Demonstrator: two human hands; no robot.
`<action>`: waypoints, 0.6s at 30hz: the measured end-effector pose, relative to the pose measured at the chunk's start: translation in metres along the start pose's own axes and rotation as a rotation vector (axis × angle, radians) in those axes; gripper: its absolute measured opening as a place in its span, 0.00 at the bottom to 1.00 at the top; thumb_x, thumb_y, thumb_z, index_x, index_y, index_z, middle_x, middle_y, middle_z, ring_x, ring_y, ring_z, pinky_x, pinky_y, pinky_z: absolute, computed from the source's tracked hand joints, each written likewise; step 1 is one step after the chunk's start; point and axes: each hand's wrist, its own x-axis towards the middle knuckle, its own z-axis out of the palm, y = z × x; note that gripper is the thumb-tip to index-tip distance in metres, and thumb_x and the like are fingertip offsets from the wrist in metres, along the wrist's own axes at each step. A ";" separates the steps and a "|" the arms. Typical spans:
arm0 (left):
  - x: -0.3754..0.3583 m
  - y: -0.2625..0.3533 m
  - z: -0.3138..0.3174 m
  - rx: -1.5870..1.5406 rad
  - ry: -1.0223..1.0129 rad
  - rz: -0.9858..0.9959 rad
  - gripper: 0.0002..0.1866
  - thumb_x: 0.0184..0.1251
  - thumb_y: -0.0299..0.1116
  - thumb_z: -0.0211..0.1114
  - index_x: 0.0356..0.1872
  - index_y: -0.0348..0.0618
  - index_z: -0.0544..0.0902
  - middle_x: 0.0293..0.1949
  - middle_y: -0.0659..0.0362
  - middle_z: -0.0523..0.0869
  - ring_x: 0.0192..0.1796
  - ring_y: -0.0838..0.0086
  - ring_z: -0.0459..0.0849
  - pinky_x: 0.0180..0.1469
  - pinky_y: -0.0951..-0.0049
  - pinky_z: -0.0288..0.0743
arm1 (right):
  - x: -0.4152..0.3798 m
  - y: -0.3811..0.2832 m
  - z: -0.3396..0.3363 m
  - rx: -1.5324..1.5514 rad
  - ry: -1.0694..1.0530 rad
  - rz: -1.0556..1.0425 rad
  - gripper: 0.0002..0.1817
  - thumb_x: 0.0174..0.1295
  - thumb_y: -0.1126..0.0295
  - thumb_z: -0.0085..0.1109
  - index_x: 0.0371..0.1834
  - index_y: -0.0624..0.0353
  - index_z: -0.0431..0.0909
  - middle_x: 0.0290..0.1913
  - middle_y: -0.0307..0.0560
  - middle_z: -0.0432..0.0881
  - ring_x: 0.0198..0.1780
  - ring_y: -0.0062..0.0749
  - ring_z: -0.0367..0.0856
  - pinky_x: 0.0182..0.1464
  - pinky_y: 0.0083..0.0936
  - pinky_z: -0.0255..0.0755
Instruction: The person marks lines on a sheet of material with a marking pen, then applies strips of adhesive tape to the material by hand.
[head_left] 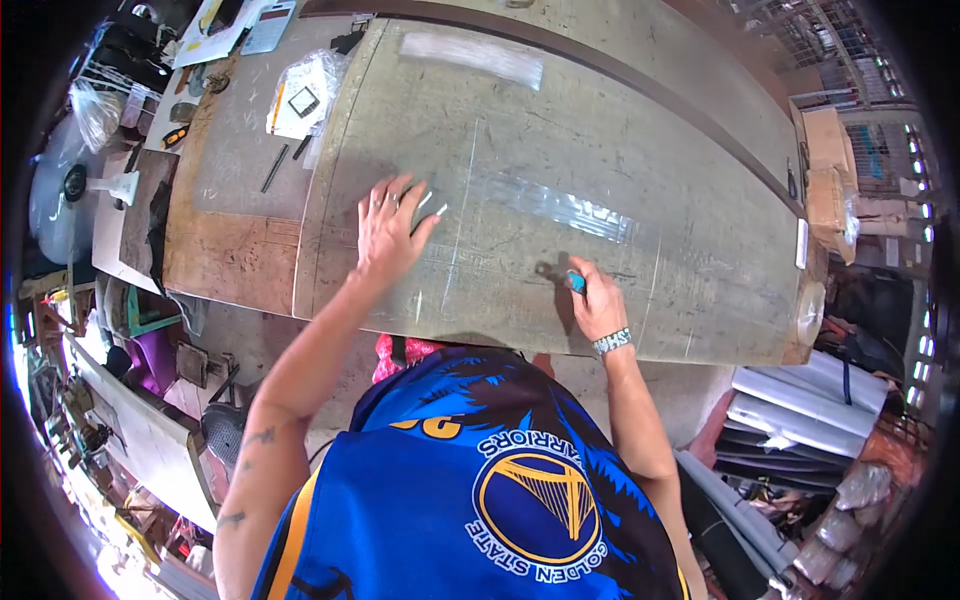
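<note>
The left hand (388, 230), fingers spread, seems braced on the surface (560, 125) (anything beneath is unclear); the right hand (600, 306) curls fingers around a turquoise object (576, 282), likely for control.

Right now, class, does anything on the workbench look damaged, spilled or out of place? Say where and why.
No spill shows. The worktop around the left hand and right hand looks worn: its surface is scuffed, smudged and crossed by pale lines, though some may be deliberate marks. Nothing else there stands out.
</note>
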 end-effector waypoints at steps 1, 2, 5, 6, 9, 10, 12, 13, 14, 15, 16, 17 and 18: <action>-0.003 0.007 0.002 -0.019 0.008 -0.050 0.26 0.64 0.42 0.78 0.60 0.44 0.86 0.68 0.53 0.80 0.70 0.53 0.75 0.70 0.51 0.69 | -0.002 0.011 0.003 -0.018 -0.026 -0.014 0.22 0.69 0.68 0.66 0.66 0.56 0.77 0.50 0.58 0.88 0.50 0.60 0.87 0.53 0.50 0.80; -0.008 0.013 0.005 -0.036 0.013 -0.102 0.23 0.63 0.41 0.78 0.56 0.44 0.88 0.63 0.54 0.83 0.65 0.54 0.78 0.67 0.53 0.71 | -0.004 0.023 0.005 -0.010 -0.027 -0.019 0.24 0.68 0.64 0.69 0.65 0.56 0.77 0.50 0.57 0.88 0.50 0.60 0.87 0.51 0.50 0.80; -0.004 0.020 0.001 -0.153 -0.081 -0.246 0.14 0.62 0.38 0.79 0.44 0.42 0.90 0.47 0.55 0.89 0.51 0.60 0.85 0.57 0.60 0.77 | 0.004 0.035 0.004 0.042 -0.042 -0.041 0.32 0.61 0.51 0.78 0.63 0.55 0.78 0.50 0.56 0.88 0.49 0.58 0.88 0.49 0.49 0.81; 0.001 0.025 -0.004 -0.203 -0.126 -0.293 0.11 0.62 0.36 0.79 0.40 0.41 0.91 0.41 0.55 0.90 0.46 0.61 0.87 0.54 0.62 0.79 | 0.007 0.036 0.002 0.055 -0.058 -0.054 0.32 0.61 0.51 0.77 0.62 0.55 0.78 0.50 0.55 0.88 0.48 0.57 0.88 0.49 0.49 0.81; 0.007 0.048 -0.018 -0.549 -0.072 -0.514 0.08 0.63 0.33 0.79 0.37 0.39 0.92 0.30 0.60 0.89 0.35 0.77 0.85 0.40 0.71 0.79 | 0.021 0.041 -0.006 0.055 -0.071 -0.153 0.29 0.62 0.51 0.76 0.59 0.58 0.80 0.52 0.54 0.86 0.48 0.56 0.86 0.48 0.47 0.80; 0.009 0.054 -0.022 -0.627 -0.092 -0.557 0.09 0.63 0.33 0.79 0.38 0.39 0.92 0.30 0.61 0.90 0.35 0.80 0.84 0.39 0.73 0.78 | 0.028 0.037 -0.011 0.054 0.011 -0.240 0.28 0.63 0.52 0.76 0.58 0.59 0.81 0.52 0.55 0.86 0.47 0.56 0.86 0.48 0.47 0.80; 0.009 0.075 -0.026 -0.793 -0.094 -0.590 0.09 0.65 0.31 0.78 0.38 0.36 0.91 0.31 0.63 0.89 0.36 0.83 0.83 0.40 0.73 0.78 | 0.041 0.020 -0.020 0.045 0.171 -0.402 0.27 0.63 0.52 0.75 0.56 0.62 0.82 0.52 0.56 0.85 0.46 0.57 0.85 0.49 0.46 0.79; 0.009 0.088 -0.027 -0.883 -0.098 -0.606 0.09 0.65 0.31 0.78 0.38 0.35 0.91 0.32 0.65 0.89 0.37 0.84 0.82 0.41 0.73 0.79 | 0.047 0.009 -0.024 0.128 0.216 -0.454 0.25 0.67 0.54 0.73 0.55 0.66 0.82 0.53 0.59 0.85 0.48 0.54 0.86 0.49 0.43 0.79; 0.009 0.105 -0.031 -0.832 -0.133 -0.534 0.09 0.65 0.31 0.78 0.38 0.35 0.91 0.32 0.65 0.89 0.37 0.83 0.82 0.41 0.73 0.78 | 0.049 -0.007 -0.029 0.290 0.167 -0.435 0.23 0.67 0.56 0.73 0.54 0.65 0.83 0.52 0.58 0.86 0.47 0.52 0.86 0.48 0.42 0.79; 0.012 0.123 -0.038 -0.778 -0.160 -0.458 0.09 0.65 0.30 0.78 0.39 0.35 0.91 0.31 0.65 0.89 0.36 0.83 0.82 0.41 0.73 0.78 | 0.054 -0.026 -0.033 0.451 0.120 -0.421 0.21 0.68 0.58 0.72 0.53 0.65 0.83 0.51 0.58 0.87 0.46 0.51 0.87 0.46 0.41 0.79; 0.013 0.136 -0.041 -0.720 -0.184 -0.381 0.09 0.64 0.30 0.78 0.39 0.35 0.91 0.31 0.64 0.89 0.36 0.83 0.82 0.41 0.73 0.78 | 0.061 -0.037 -0.035 0.612 0.072 -0.408 0.19 0.69 0.60 0.72 0.52 0.64 0.84 0.49 0.58 0.87 0.46 0.49 0.88 0.45 0.40 0.79; 0.012 0.146 -0.039 -0.747 -0.212 -0.401 0.09 0.64 0.31 0.78 0.38 0.35 0.91 0.30 0.64 0.89 0.36 0.83 0.81 0.41 0.73 0.78 | 0.067 -0.043 -0.036 0.650 -0.002 -0.400 0.17 0.69 0.62 0.71 0.50 0.64 0.84 0.46 0.57 0.88 0.43 0.46 0.88 0.43 0.38 0.79; 0.013 0.152 -0.038 -0.774 -0.239 -0.419 0.09 0.63 0.31 0.78 0.38 0.35 0.91 0.30 0.63 0.89 0.35 0.82 0.81 0.41 0.73 0.78 | 0.071 -0.048 -0.037 0.685 -0.076 -0.393 0.15 0.69 0.64 0.71 0.48 0.64 0.84 0.44 0.56 0.88 0.41 0.43 0.88 0.41 0.36 0.79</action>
